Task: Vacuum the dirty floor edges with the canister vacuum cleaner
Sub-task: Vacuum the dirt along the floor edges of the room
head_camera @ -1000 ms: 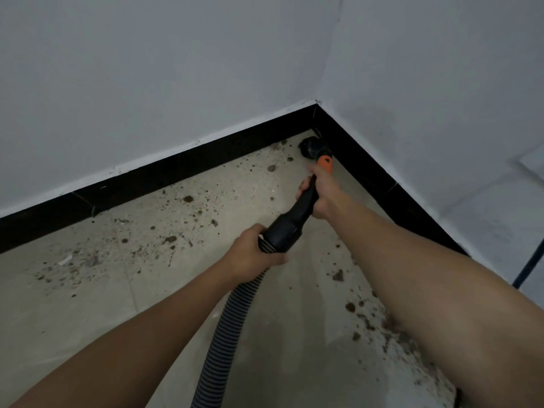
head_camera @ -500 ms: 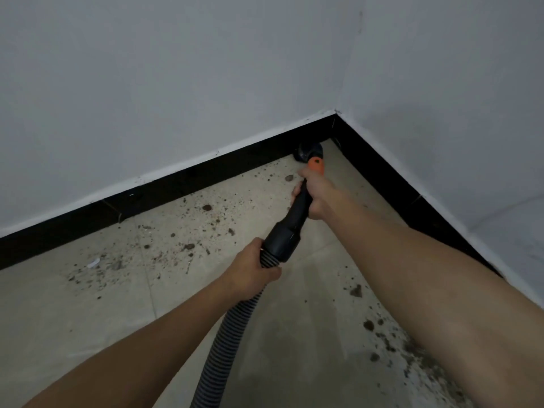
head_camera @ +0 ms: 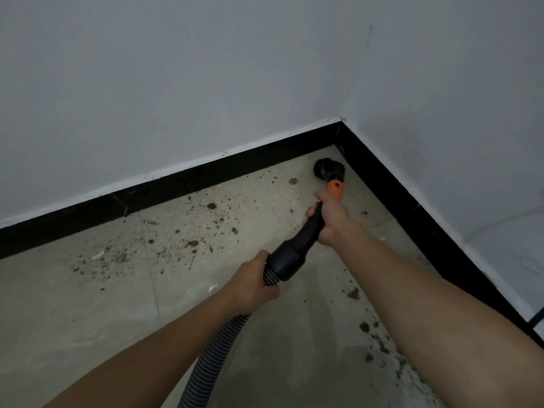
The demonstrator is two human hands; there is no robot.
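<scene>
Two hands share the work. The pale, smooth tiled floor (head_camera: 88, 319) spreads out from the glossy black skirting corner (head_camera: 338, 135), and a ribbed grey hose (head_camera: 210, 363) trails away from it. The grip of the left hand (head_camera: 253, 287) wraps the hose end, seemingly to carry its weight. The grip of the right hand (head_camera: 329, 216) clasps the tapered black plastic wand (head_camera: 294, 251), aiming its round brush head (head_camera: 326, 169) just beside the corner, with brown dirt crumbs (head_camera: 210, 206) farther out

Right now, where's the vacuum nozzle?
Head view, upper right: the black nozzle is down in the room corner, close to the right-hand skirting, just beyond the right hand.
</scene>
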